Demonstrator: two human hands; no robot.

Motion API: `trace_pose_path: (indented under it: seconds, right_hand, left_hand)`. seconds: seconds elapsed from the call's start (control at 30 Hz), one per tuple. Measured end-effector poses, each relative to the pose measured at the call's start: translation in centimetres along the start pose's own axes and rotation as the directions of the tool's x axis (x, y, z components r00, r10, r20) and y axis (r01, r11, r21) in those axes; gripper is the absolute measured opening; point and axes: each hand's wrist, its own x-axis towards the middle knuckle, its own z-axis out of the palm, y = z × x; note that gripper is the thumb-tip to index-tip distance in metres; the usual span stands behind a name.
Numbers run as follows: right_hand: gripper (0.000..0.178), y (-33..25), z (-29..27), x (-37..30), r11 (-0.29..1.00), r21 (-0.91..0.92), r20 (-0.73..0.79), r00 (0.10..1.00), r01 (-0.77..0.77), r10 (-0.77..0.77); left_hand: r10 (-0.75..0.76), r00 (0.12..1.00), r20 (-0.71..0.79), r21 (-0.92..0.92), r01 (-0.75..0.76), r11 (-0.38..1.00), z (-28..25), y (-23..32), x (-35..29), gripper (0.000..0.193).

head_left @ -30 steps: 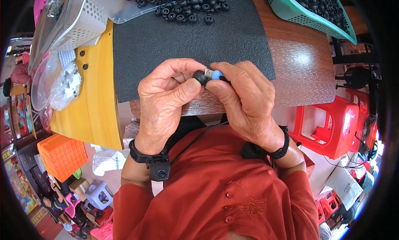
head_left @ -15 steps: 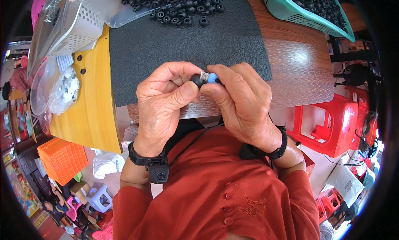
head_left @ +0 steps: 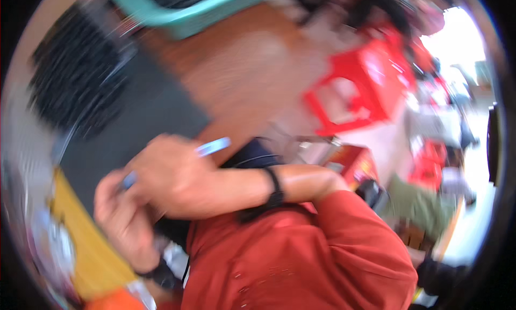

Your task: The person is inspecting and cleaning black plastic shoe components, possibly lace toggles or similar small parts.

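Motion blur smears the whole view. At the lower left my left hand (head_left: 124, 218) and my right hand (head_left: 174, 175) are close together over the mat's near edge, fingers meeting. A small blue piece (head_left: 129, 180) shows between their fingertips; the black round part seen with it earlier is hidden or lost in blur. My right hand, back upward, is closed at this piece and partly covers my left hand, whose fingers curl toward it. A pale blue-white streak (head_left: 214, 146) sticks out at the outer edge of my right hand; I cannot tell what it is.
A dark mat (head_left: 145, 89) lies on the brown wooden table (head_left: 242, 57). A heap of black parts (head_left: 78, 76) sits at the far left, and a teal basket (head_left: 199, 22) stands at the back. Red stools (head_left: 371, 84) are on the right, a yellow board (head_left: 88, 240) at lower left.
The view has swung to the right, so table, mat and hands now appear further left. My right forearm now crosses in front of my body, and the hands overlap more.
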Motion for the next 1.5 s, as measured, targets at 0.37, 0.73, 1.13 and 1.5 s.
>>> trace_pose_path:
  seconds: [0.37, 0.73, 1.13, 1.5]
  right_hand:
    - [0.02, -0.4, -1.9, -0.8, 0.974, -0.131, -0.268, 0.952, -0.187, 0.147]
    - [0.02, -0.9, -2.5, 0.0, 0.943, -0.032, -0.282, 0.908, -0.33, 0.308]
    - [0.02, -2.2, -2.3, -1.5, 0.864, 0.185, -0.116, 0.863, -0.468, 0.492]
    - [0.039, -3.2, -14.9, -6.0, 0.601, -0.663, -0.497, 0.863, -0.447, 0.094]
  left_hand:
    - [-0.255, 0.947, 0.197, -0.691, 0.318, 0.649, 0.8, -2.3, 1.6, 0.039]
    - [-0.196, 0.967, 0.163, -0.669, 0.254, 0.698, 3.7, 0.6, 2.4, 0.033]
    - [-0.195, 0.963, 0.188, -0.618, 0.27, 0.739, 2.7, -1.1, 2.4, 0.031]
    - [-0.042, 0.901, 0.432, -0.669, 0.352, 0.654, -2.8, -6.4, 7.8, 0.035]
